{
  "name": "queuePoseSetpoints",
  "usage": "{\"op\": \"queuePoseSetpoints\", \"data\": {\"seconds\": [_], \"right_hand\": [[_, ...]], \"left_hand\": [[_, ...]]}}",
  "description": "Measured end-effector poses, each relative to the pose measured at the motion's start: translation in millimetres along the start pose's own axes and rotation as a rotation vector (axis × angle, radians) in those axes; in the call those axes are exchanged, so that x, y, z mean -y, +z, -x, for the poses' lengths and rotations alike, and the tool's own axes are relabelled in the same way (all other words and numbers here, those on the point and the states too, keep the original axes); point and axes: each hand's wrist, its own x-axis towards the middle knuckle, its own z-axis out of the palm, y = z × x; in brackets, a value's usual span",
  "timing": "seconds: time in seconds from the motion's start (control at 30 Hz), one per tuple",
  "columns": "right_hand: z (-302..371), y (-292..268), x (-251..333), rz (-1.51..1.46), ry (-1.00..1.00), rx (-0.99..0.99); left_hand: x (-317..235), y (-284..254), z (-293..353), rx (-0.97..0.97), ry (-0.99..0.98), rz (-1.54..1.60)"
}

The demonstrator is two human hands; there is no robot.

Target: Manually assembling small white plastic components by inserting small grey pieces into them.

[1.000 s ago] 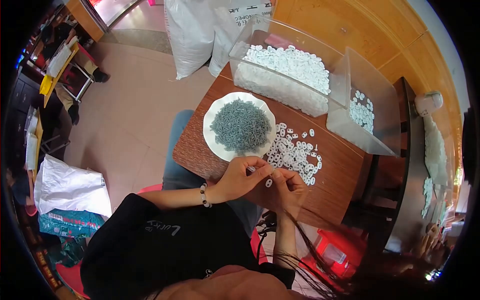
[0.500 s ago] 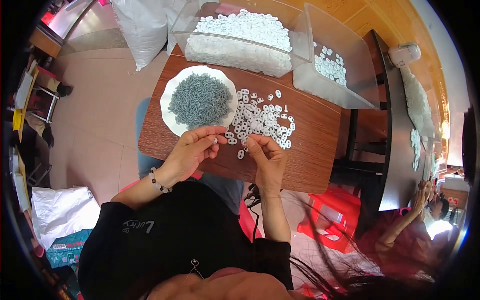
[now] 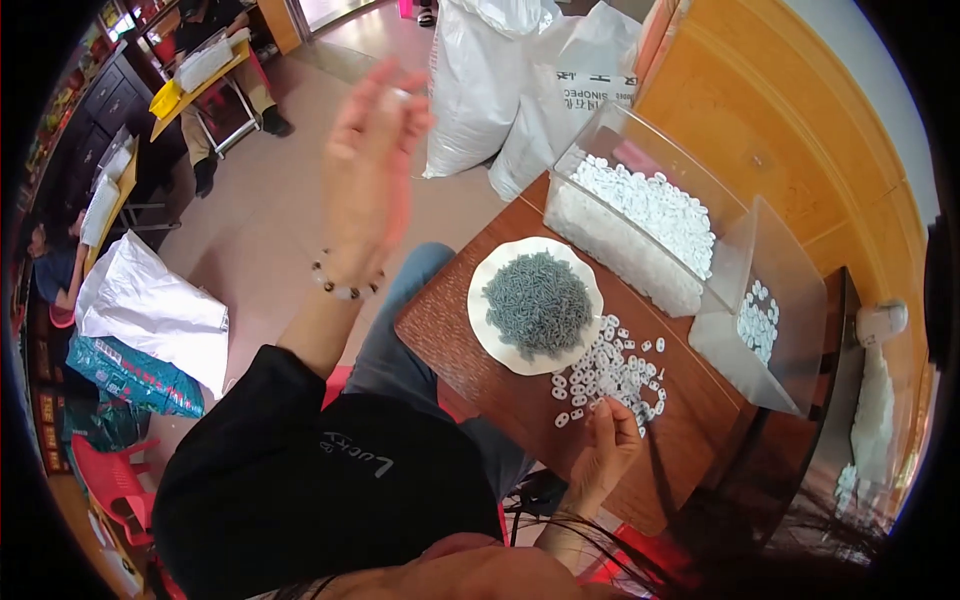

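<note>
My left hand (image 3: 372, 150) is raised off the table's left side, over the floor, and is smeared by motion. A small white spot shows at its fingertips, too blurred to name. My right hand (image 3: 606, 455) is at the near edge of a loose pile of white oval two-hole pieces (image 3: 610, 372). Its thumb and finger are pinched together; what lies between them is too small to make out. Left of the pile, a white wavy-rimmed dish (image 3: 487, 335) holds a heap of thin grey threaded pieces, like small screws (image 3: 537, 303).
Behind the pile stands a clear bin (image 3: 625, 240) full of white pieces, beside another clear bin (image 3: 745, 325) with fewer. White sacks (image 3: 478, 90) lean beyond the wooden table (image 3: 450, 330). People sit at small tables (image 3: 208, 85) far left. A red chair (image 3: 118, 485) stands lower left.
My left hand has swung up and left, away from the pile. My right hand stays by the pile, still pinched. The view has turned left, so the table appears farther right.
</note>
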Motion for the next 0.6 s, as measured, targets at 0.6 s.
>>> {"op": "queuePoseSetpoints", "data": {"seconds": [0.6], "right_hand": [[4.5,-5.6,-6.5,0.044,-0.029,-0.046]], "left_hand": [[53.7,2.3,164.9,0.447,-1.512,0.23]]}}
